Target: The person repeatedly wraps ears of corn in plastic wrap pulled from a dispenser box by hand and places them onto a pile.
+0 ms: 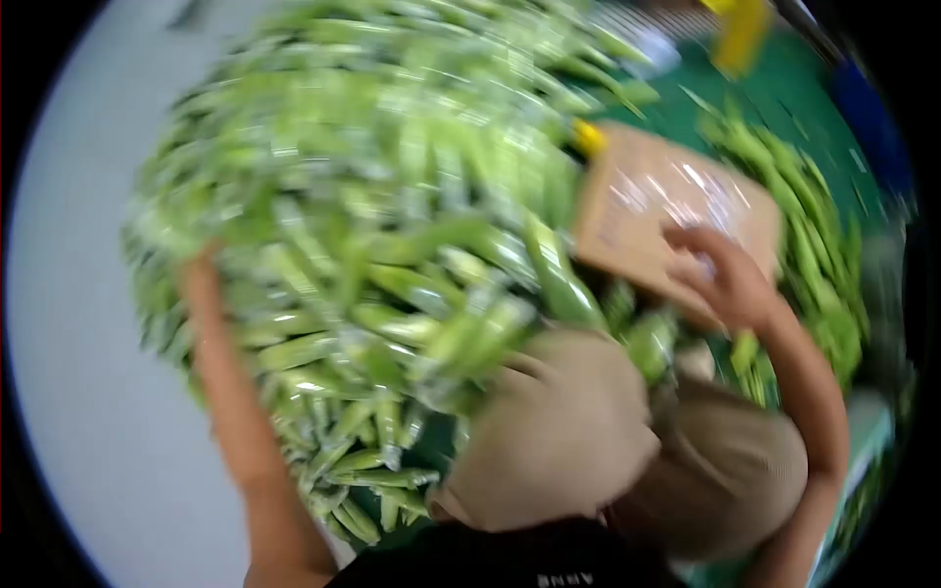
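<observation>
A large heap of long green vegetables wrapped in clear plastic (392, 265) fills the left and middle of the head view. My left hand (203, 263) reaches into the heap's left side, its fingers blurred and partly hidden among the packs; whether it holds one I cannot tell. Over the near right part of a brown cardboard box (613, 201) is my right hand (730, 279), its fingers apart and slightly bent, with nothing seen in them. Shiny clear plastic lies on top of the box.
Loose, unwrapped long green vegetables (809, 220) lie right of the box on a green surface (676, 93). A yellow object (742, 37) stands at the back right. My bent knees (559, 431) are close to the heap. Pale grey floor (88, 323) runs along the left.
</observation>
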{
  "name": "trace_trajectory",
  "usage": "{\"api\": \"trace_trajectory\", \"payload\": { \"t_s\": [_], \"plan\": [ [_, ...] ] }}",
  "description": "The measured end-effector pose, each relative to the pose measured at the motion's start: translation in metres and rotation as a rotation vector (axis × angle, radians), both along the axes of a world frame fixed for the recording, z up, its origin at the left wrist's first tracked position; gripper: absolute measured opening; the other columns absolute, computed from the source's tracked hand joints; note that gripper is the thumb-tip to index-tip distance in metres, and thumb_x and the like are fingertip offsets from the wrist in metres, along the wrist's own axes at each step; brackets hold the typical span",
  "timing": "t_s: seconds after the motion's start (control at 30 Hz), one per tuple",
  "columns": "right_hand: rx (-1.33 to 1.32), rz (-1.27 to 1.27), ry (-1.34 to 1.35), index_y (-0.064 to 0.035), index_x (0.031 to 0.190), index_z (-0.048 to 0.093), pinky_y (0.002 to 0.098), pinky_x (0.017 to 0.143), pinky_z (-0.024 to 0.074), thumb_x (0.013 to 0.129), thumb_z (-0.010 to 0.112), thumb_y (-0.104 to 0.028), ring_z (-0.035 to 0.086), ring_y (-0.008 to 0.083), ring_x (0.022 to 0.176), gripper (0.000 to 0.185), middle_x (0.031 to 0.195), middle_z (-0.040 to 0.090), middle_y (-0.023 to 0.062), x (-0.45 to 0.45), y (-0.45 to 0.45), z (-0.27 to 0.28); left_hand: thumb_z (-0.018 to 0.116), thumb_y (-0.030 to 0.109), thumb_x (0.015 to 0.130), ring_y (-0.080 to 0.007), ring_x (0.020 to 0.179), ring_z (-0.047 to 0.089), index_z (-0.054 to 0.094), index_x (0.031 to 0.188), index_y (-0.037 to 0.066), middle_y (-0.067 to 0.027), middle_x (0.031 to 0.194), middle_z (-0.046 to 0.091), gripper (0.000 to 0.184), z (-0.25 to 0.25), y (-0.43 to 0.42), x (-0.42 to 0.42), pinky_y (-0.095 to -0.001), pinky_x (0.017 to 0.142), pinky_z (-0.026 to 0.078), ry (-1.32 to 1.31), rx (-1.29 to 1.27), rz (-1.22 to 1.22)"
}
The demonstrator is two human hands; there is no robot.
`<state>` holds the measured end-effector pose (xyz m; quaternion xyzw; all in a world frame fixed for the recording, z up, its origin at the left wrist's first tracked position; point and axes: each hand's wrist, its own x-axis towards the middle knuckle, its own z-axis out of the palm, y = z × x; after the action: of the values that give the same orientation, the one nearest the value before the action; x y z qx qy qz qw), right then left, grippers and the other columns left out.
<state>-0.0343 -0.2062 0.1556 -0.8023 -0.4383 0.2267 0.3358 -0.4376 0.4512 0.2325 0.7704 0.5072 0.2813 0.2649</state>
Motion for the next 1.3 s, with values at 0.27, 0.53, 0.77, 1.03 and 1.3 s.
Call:
{"api": "trace_trajectory", "payload": {
  "t_s": [0.27, 0.53, 0.77, 1.03, 1.3],
  "plan": [
    [-0.593, -0.266, 0.568, 0.0105, 0.141, 0.057, 0.0397, 0.103, 0.0528, 0.084, 0.074, -0.071, 0.068, 0.0341, 0.121, 0.101, 0.131, 0.069, 0.0257, -0.051, -0.151, -0.204, 0.073, 0.008, 0.094, -0.0167, 0.103, 0.066, 0.07, 0.128, 0.003, -0.0058, 0.115, 0.071, 0.034, -0.098, -0.232, 0.15, -0.0296, 0.093, 0.052, -0.018, 0.155, -0.865],
    [-0.555, -0.503, 0.82, 0.0189, 0.153, 0.032, 0.0428, 0.113, 0.0463, 0.081, 0.069, -0.083, 0.054, 0.0429, 0.139, 0.13, 0.146, 0.052, 0.0381, -0.077, -0.098, -0.262, 0.076, 0.038, 0.091, -0.0484, 0.113, 0.064, 0.053, 0.134, -0.014, -0.033, 0.117, 0.069, 0.072, -0.213, -0.443, 0.299, -0.053, 0.099, 0.051, 0.678, -0.02, -1.592],
    [-0.153, -0.701, 0.94, 0.0025, 0.162, 0.026, 0.0459, 0.117, 0.0426, 0.068, 0.08, -0.081, 0.047, 0.0437, 0.145, 0.137, 0.152, 0.045, 0.0364, -0.094, -0.097, -0.289, 0.09, 0.038, 0.077, -0.0422, 0.114, 0.065, 0.058, 0.135, -0.004, -0.0282, 0.118, 0.068, 0.079, -0.261, -0.489, 0.316, -0.0448, 0.102, 0.052, 0.703, -0.517, -1.41],
    [-0.316, -0.624, 0.91, 0.0019, 0.157, 0.031, 0.0449, 0.116, 0.0437, 0.058, 0.098, -0.057, 0.049, 0.0424, 0.14, 0.134, 0.152, 0.045, 0.0286, -0.095, -0.091, -0.293, 0.095, 0.024, 0.076, -0.0208, 0.125, 0.06, 0.051, 0.152, 0.001, -0.012, 0.139, 0.064, 0.09, -0.314, -0.5, 0.337, -0.0359, 0.109, 0.047, 0.595, -1.143, -1.337],
    [0.103, -0.488, 0.807, 0.0003, 0.147, 0.037, 0.0433, 0.11, 0.0461, 0.058, 0.104, -0.039, 0.057, 0.0338, 0.131, 0.118, 0.136, 0.057, 0.0218, -0.111, -0.107, -0.264, 0.095, 0.026, 0.074, -0.0189, 0.12, 0.066, 0.056, 0.148, 0.004, -0.011, 0.128, 0.071, 0.087, -0.287, -0.513, 0.306, -0.0335, 0.106, 0.05, 0.303, -1.034, -1.563]
  ]
}}
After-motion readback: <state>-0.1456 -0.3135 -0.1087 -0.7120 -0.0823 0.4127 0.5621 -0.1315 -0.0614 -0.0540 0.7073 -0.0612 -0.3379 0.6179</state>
